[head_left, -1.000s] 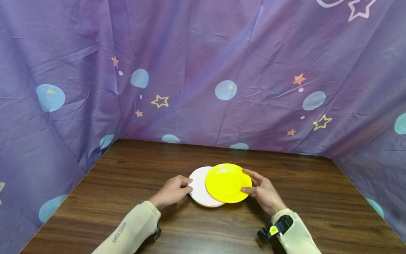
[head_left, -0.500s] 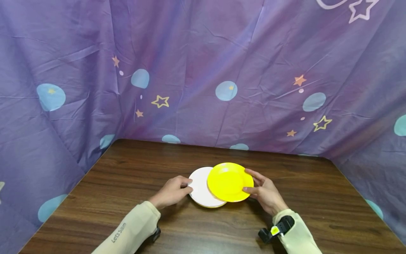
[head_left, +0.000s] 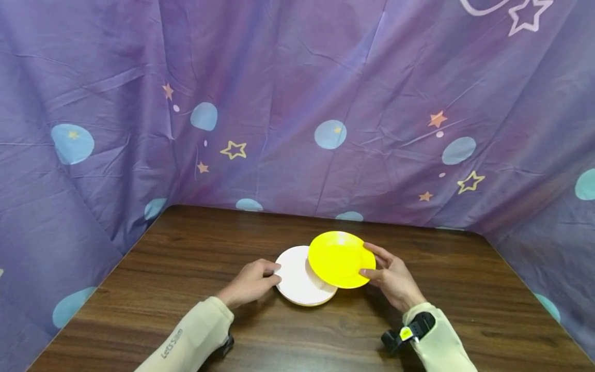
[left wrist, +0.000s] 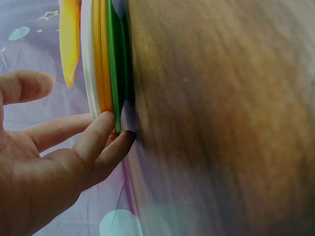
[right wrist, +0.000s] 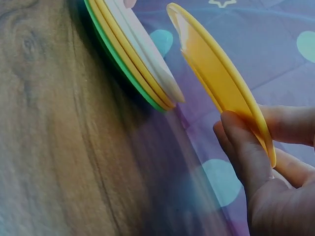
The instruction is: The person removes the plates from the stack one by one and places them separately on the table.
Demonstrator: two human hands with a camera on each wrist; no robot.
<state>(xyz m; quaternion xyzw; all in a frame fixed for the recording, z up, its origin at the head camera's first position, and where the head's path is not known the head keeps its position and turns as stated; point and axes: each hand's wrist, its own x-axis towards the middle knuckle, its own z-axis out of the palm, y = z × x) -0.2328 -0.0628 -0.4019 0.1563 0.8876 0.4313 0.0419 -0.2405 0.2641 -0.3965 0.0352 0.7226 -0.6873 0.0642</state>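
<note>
My right hand (head_left: 395, 279) holds a yellow plate (head_left: 339, 261) by its right rim, the thumb on the upper face and the fingers beneath. This plate is raised and tilted, apart from the stack in the right wrist view. Below it on the table lies a stack with a white plate (head_left: 295, 279) on top. Under the white one, the left wrist view shows orange-yellow plates (left wrist: 102, 59) and a green plate (left wrist: 116, 73) lowest. My left hand (head_left: 251, 281) rests its fingertips against the stack's left edge, the thumb standing off the white plate.
The dark wooden table (head_left: 195, 248) extends around the stack. A purple curtain (head_left: 279, 103) with stars and blue dots hangs behind the table and along both sides. Each sleeve carries a black wrist device, such as the right camera strap (head_left: 420, 325).
My right hand has lifted the yellow plate and carried it slightly right and away from me, tilting it more. More of the white plate shows. The left hand has stayed at the stack.
</note>
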